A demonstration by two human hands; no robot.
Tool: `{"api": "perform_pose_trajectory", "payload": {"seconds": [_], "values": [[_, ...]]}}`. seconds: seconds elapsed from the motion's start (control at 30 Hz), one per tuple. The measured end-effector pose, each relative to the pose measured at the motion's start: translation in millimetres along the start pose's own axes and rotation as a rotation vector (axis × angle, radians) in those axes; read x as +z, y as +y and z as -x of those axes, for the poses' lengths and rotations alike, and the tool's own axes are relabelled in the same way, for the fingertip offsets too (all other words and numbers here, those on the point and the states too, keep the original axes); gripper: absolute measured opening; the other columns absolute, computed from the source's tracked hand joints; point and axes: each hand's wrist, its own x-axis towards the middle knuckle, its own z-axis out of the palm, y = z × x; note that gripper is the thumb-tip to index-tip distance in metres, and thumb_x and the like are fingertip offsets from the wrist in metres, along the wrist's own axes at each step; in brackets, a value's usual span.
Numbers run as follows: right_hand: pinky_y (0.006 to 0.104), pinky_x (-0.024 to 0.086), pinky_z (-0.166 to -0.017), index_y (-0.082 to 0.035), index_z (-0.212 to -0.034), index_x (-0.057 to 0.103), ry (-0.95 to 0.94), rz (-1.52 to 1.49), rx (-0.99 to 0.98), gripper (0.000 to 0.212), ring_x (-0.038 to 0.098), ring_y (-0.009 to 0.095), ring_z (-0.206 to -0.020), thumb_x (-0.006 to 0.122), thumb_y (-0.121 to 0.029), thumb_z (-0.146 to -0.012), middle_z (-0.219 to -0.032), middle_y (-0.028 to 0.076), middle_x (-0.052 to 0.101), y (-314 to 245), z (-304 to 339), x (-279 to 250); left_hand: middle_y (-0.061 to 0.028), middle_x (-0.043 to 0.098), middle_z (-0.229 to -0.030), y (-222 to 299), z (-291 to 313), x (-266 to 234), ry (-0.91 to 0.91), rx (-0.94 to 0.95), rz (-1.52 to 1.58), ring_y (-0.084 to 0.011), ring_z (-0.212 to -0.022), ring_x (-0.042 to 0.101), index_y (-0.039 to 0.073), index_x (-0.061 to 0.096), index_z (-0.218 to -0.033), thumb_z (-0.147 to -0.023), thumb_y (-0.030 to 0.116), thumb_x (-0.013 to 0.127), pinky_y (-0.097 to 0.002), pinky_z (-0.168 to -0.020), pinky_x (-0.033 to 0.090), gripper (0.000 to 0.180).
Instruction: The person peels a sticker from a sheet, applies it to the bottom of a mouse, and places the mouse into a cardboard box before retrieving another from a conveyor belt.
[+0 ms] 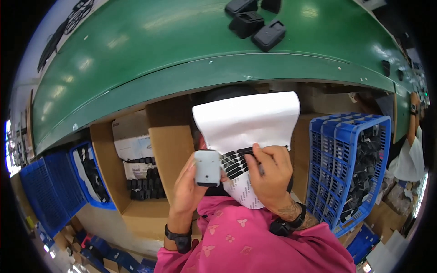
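Observation:
My left hand (187, 186) holds a small white rounded box-shaped device (207, 168) upright in front of my chest. My right hand (269, 175) grips a curled white backing sheet (246, 123) that carries rows of small black oval stickers (236, 163). The fingertips of my right hand rest on those stickers, just right of the white device. Both wrists wear black bands, and my pink patterned sleeve fills the lower middle.
A green conveyor belt (150, 50) curves across the top with black device housings (257, 25) on it. Open cardboard boxes (136, 173) sit at left and centre, blue plastic crates (350, 168) with black parts at right and lower left. Another person (409, 150) works far right.

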Motion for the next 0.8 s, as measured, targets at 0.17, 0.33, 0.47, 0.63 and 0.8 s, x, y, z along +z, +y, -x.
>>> {"api": "perform_pose_trajectory", "payload": {"seconds": [0.17, 0.33, 0.47, 0.63, 0.8], "values": [[0.0316, 0.045, -0.064, 0.002, -0.081, 0.062, -0.013, -0.177, 0.188, 0.011, 0.056, 0.024, -0.071, 0.068, 0.006, -0.073, -0.081, 0.011, 0.058, -3, 0, -6, -0.017, 0.052, -0.119, 2, 1, 4, -0.009, -0.003, -0.008, -0.0269, -0.093, 0.06, -0.004, 0.038, -0.13, -0.095, 0.036, 0.038, -0.039, -0.08, 0.049, 0.053], [0.0249, 0.04, -0.079, 0.001, -0.086, 0.057, -0.265, -0.413, 0.425, 0.008, 0.054, 0.016, -0.088, 0.061, 0.005, -0.081, -0.094, 0.008, 0.057, -13, -1, -27, -0.0155, 0.053, -0.115, 11, 8, 14, 0.084, 0.058, 0.044, -0.0247, -0.09, 0.06, -0.003, 0.036, -0.133, -0.087, 0.031, 0.05, -0.0351, -0.074, 0.048, 0.059], [0.0267, 0.042, -0.081, 0.001, -0.086, 0.058, -0.236, -0.549, 0.449, 0.008, 0.055, 0.017, -0.092, 0.063, 0.004, -0.08, -0.101, 0.01, 0.058, -12, -4, -35, -0.0158, 0.055, -0.107, 21, 21, 9, 0.108, 0.15, -0.253, -0.0187, -0.082, 0.058, -0.002, 0.035, -0.132, -0.076, 0.017, 0.064, -0.0285, -0.066, 0.048, 0.066], [0.0243, 0.042, -0.077, 0.002, -0.091, 0.055, -0.235, -0.769, 0.52, 0.011, 0.054, 0.013, -0.089, 0.062, 0.004, -0.082, -0.098, 0.009, 0.057, -14, -7, -57, -0.0161, 0.054, -0.101, 25, 26, 44, 0.142, 0.259, -0.333, -0.0185, -0.077, 0.056, 0.003, 0.03, -0.131, -0.078, 0.019, 0.067, -0.0278, -0.064, 0.047, 0.067], [0.0226, 0.044, -0.052, 0.004, -0.092, 0.048, -0.341, -1.163, 0.777, 0.009, 0.048, 0.009, -0.057, 0.055, 0.001, -0.088, -0.074, 0.007, 0.053, -48, -35, -83, -0.0179, 0.051, -0.11, 7, 21, 57, -0.054, 0.187, -0.382, -0.0224, -0.1, 0.051, 0.006, 0.024, -0.135, -0.085, 0.035, 0.058, -0.0365, -0.088, 0.042, 0.067]]}}
